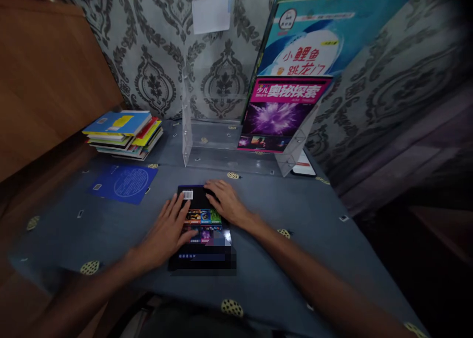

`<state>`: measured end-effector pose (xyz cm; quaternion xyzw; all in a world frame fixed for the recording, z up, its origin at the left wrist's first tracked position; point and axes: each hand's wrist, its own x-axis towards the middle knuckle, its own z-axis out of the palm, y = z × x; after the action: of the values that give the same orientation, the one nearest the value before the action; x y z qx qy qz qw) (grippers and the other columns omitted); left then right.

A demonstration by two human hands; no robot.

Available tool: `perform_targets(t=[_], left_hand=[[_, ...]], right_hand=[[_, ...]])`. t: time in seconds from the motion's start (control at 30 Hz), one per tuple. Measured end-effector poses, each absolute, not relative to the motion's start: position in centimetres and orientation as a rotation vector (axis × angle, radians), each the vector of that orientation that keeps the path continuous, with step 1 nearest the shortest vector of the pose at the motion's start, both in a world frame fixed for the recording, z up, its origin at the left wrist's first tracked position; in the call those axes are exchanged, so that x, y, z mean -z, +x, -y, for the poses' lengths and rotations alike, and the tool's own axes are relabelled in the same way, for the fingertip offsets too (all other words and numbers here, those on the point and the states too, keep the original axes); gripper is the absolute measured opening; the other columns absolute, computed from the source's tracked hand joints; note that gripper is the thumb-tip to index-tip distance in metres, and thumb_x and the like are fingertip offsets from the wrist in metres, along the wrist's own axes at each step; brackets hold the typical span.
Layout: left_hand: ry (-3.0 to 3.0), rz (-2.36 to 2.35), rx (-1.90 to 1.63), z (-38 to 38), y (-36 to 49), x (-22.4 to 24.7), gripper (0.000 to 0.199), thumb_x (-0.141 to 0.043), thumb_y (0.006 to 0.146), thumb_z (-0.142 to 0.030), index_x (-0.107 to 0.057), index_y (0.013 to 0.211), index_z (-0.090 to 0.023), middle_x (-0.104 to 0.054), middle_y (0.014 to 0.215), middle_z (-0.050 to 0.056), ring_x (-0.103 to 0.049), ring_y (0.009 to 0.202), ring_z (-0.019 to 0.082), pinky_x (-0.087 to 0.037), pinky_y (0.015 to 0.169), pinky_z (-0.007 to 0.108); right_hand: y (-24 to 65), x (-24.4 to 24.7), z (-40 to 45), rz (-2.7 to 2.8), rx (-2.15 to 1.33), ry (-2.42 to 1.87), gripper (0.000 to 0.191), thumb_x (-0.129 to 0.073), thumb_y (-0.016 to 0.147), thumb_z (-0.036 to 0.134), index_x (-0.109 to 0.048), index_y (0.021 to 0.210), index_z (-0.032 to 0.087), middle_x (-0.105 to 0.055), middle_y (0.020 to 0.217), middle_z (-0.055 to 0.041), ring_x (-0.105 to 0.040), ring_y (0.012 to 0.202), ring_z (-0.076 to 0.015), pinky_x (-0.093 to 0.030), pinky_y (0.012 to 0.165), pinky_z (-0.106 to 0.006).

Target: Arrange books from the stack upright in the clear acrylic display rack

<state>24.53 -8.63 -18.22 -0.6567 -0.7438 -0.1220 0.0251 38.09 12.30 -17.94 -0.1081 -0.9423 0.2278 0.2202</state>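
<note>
A dark book [211, 251] lies flat on the table before me, its barcode and rows of small colourful pictures facing up. Across its left side rests my left hand [170, 225], fingers spread and the thumb over the pictures. My right hand [227, 202] lies on the upper right edge of the cover, fingers stretched toward the top and slightly bent. Neither hand grips the book; both touch it from above. The lower part of the cover is blurred into blocks.
Behind stands a clear acrylic book rack [210, 155], with a magenta book [283, 114] and a teal book [332, 27] on its right side. A pile of books [123, 136] and a blue booklet [123, 184] lie at left. A phone-like white item [305, 164] shows behind the rack.
</note>
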Motion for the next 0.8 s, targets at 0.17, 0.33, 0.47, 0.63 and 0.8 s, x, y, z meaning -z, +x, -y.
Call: perform_targets(t=[0.17, 0.33, 0.47, 0.63, 0.8], left_hand=[[-2.122, 2.229, 0.325, 6.0, 25.3, 18.3, 0.071, -0.035, 0.100, -0.061, -0.030, 0.154, -0.015, -0.026, 0.164, 0.022, -0.023, 0.152, 0.035, -0.032, 0.118, 0.057], [-2.153, 2.136, 0.264, 2.8, 25.6, 16.9, 0.065, -0.034, 0.100, -0.061, -0.048, 0.142, -0.012, -0.045, 0.152, 0.024, -0.029, 0.149, 0.038, -0.031, 0.115, 0.064], [-2.171, 2.089, 0.218, 0.5, 25.1, 15.6, 0.044, -0.039, 0.103, -0.047, -0.058, 0.128, -0.016, -0.055, 0.143, 0.020, -0.047, 0.137, 0.033, -0.039, 0.110, 0.058], [-2.193, 2.001, 0.214, -1.2, 24.5, 15.3, 0.032, -0.037, 0.103, -0.032, -0.059, 0.121, -0.016, -0.060, 0.136, 0.017, -0.054, 0.129, 0.031, -0.040, 0.110, 0.055], [-2.201, 1.940, 0.361, -1.3, 24.0, 16.3, 0.033, -0.037, 0.102, -0.029, -0.059, 0.123, -0.016, -0.062, 0.134, 0.017, -0.055, 0.129, 0.030, -0.044, 0.108, 0.053]], right_hand=[[39.8, 18.3, -14.3, 2.574, -0.577, -0.373, 0.027, -0.053, 0.096, 0.022, -0.065, 0.120, 0.017, -0.067, 0.126, -0.0139, -0.058, 0.122, -0.0276, -0.045, 0.106, -0.049], [42.2, 18.0, -16.0, 2.511, -0.605, -0.525, 0.026, -0.051, 0.096, 0.021, -0.065, 0.118, 0.018, -0.069, 0.122, -0.0131, -0.060, 0.117, -0.0278, -0.047, 0.103, -0.048], [44.0, 17.9, -16.3, 2.428, -0.631, -0.568, 0.028, -0.049, 0.096, 0.019, -0.065, 0.118, 0.018, -0.070, 0.119, -0.0118, -0.061, 0.115, -0.0270, -0.048, 0.102, -0.048], [44.8, 17.4, -15.5, 2.414, -0.556, -0.498, 0.029, -0.048, 0.097, 0.021, -0.066, 0.120, 0.020, -0.069, 0.125, -0.0104, -0.056, 0.126, -0.0258, -0.045, 0.106, -0.049], [44.4, 16.7, -14.3, 2.574, -0.536, -0.247, 0.030, -0.049, 0.101, 0.030, -0.064, 0.125, 0.021, -0.067, 0.132, -0.0075, -0.051, 0.135, -0.0222, -0.034, 0.117, -0.049]])
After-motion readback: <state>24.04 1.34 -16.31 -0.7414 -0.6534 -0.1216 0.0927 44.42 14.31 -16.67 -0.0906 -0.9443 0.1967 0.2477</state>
